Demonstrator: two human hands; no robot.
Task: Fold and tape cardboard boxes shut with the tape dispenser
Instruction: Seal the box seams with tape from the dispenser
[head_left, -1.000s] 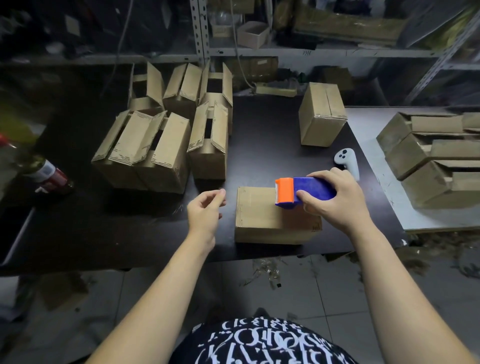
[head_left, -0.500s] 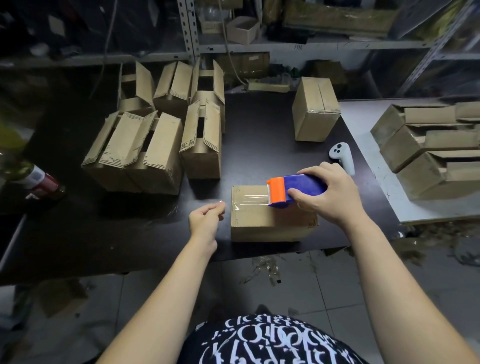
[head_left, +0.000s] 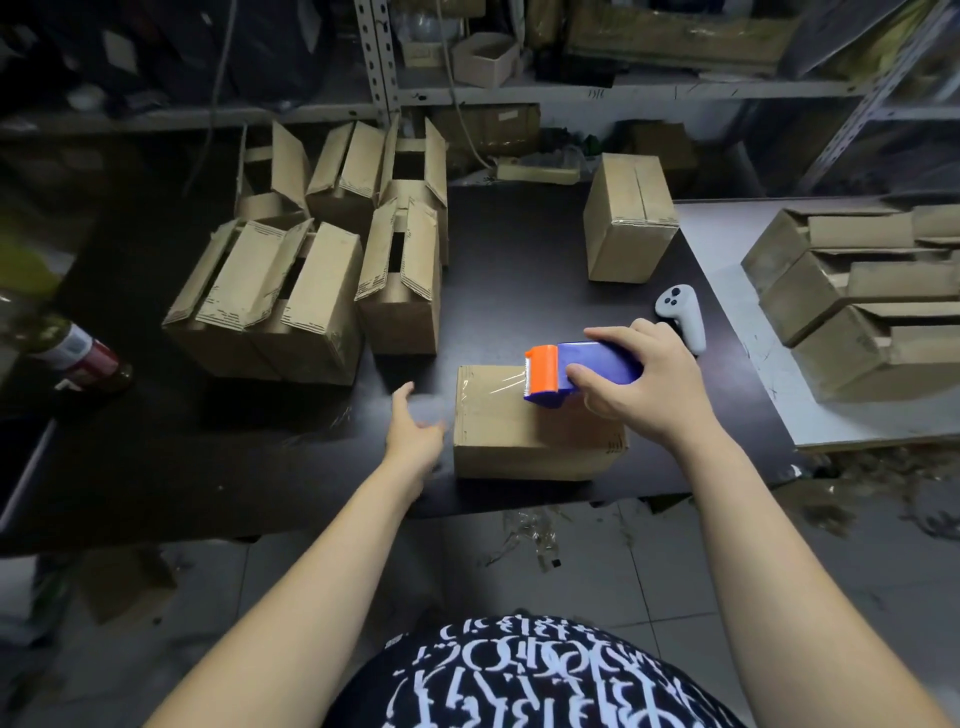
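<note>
Two hands work at the near edge of a black table (head_left: 519, 291). The right hand (head_left: 644, 387) grips the blue tape dispenser (head_left: 597, 364), fingers curled over its top and thumb on its near side. The dispenser's orange head (head_left: 541, 370) points left and sits over the top of a closed cardboard box (head_left: 524, 431). A strip of clear tape (head_left: 493, 387) runs from the head across the box top to the box's left edge.

The left hand (head_left: 413, 434) is just left of this box, fingers stretched out and holding nothing. It is blurred, so whether its fingertips touch the box's side cannot be told.

Further left on the table stands a cluster of open boxes (head_left: 270, 301) with their flaps up, and another open box (head_left: 402, 280) is just right of them. More open ones (head_left: 363, 166) stand behind, at the far side. A second closed box (head_left: 628, 218) stands at the far right of the black table. A white controller (head_left: 683, 314) lies between it and the right hand.

At the far left edge a bottle (head_left: 78, 356) with a red and white label lies on its side. To the right, a grey table (head_left: 727, 270) carries several boxes (head_left: 857, 301) stacked on their sides. Metal shelving (head_left: 571, 93) runs along the back, with a small open box (head_left: 485, 60) on it.
</note>
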